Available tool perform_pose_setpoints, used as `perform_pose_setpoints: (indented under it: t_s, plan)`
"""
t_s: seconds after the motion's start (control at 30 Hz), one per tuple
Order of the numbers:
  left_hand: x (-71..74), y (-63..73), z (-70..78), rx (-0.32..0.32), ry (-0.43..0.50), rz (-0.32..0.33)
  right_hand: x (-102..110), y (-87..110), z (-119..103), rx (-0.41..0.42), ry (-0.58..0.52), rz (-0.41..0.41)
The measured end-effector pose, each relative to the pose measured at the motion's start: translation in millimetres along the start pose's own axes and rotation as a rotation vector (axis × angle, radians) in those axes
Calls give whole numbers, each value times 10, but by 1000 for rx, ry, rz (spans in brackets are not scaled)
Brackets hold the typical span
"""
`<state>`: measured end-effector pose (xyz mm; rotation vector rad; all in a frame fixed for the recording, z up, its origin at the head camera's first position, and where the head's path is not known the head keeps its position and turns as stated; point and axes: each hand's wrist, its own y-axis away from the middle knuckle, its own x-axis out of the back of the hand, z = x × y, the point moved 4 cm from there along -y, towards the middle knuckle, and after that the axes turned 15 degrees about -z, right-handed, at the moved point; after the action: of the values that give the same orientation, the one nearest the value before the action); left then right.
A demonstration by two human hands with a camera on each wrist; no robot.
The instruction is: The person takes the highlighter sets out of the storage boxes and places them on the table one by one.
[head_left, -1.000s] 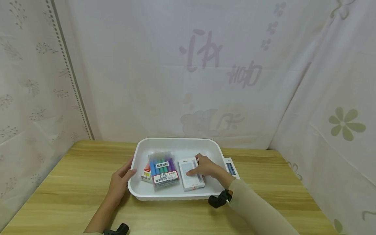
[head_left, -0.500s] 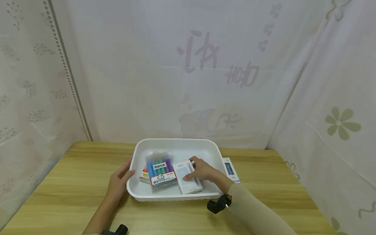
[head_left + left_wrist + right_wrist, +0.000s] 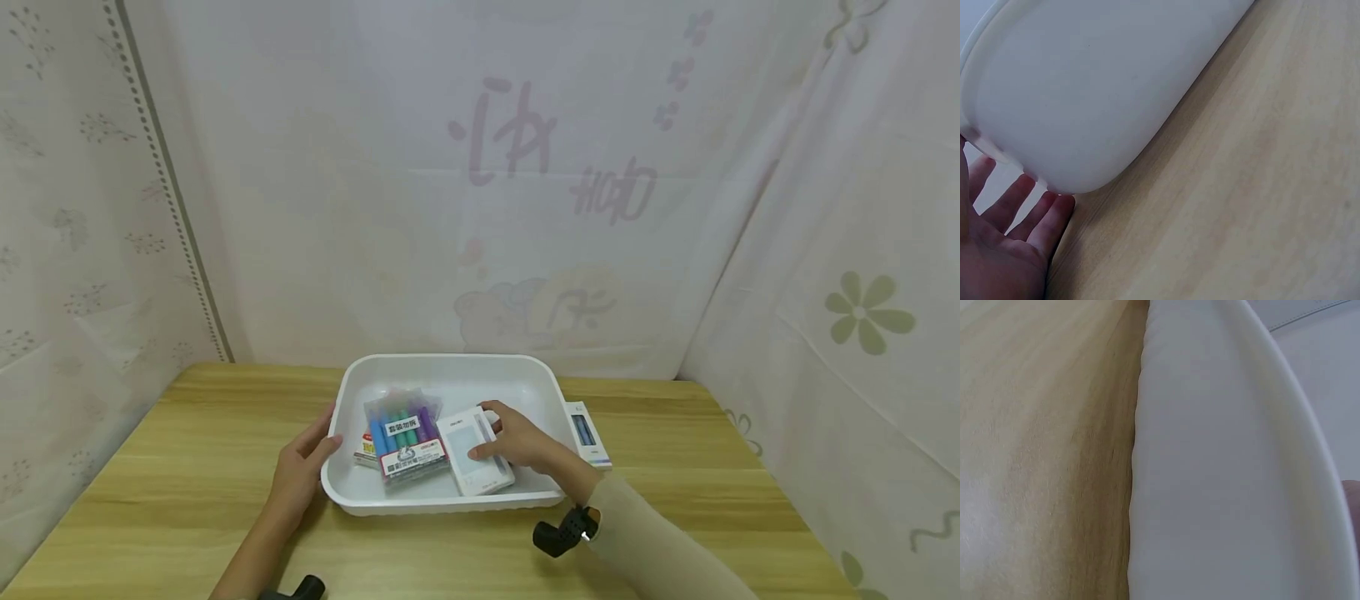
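Observation:
A white plastic tray (image 3: 442, 505) stands on the wooden table. My left hand (image 3: 298, 471) holds its left end, thumb over the rim; in the left wrist view the fingers (image 3: 1013, 200) reach up against the outer wall. Inside the tray, my right hand (image 3: 519, 439) grips a flat white box (image 3: 463, 446) by its right side, thumb on top. The box leans askew against a clear pack of coloured markers (image 3: 408, 446). That pack lies partly over a small box with red and yellow print (image 3: 366, 448). In the right wrist view the tray wall hides nearly all of the hand.
Just outside the tray's right end lies a slim white box with a window showing dark blue contents (image 3: 587, 433). The wooden table (image 3: 675, 467) extends on both sides and in front. Patterned cloth (image 3: 375, 208) hangs behind and at both sides.
My right hand has slid the white box left and turned it askew, up to the marker pack. The marker pack has shifted slightly left. My left hand stays at the tray's end.

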<state>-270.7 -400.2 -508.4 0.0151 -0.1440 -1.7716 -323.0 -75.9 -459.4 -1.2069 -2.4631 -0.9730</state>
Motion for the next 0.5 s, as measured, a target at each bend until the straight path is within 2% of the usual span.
perform_pose_setpoints:
  t_s: [0.27, 0.5]
  plan:
    - [-20, -9, 0, 0, 1, 8, -35, 29, 63, 11, -29, 6]
    - [-20, -26, 1, -6, -14, 18, -27, 47, 54, 75, -78, 16]
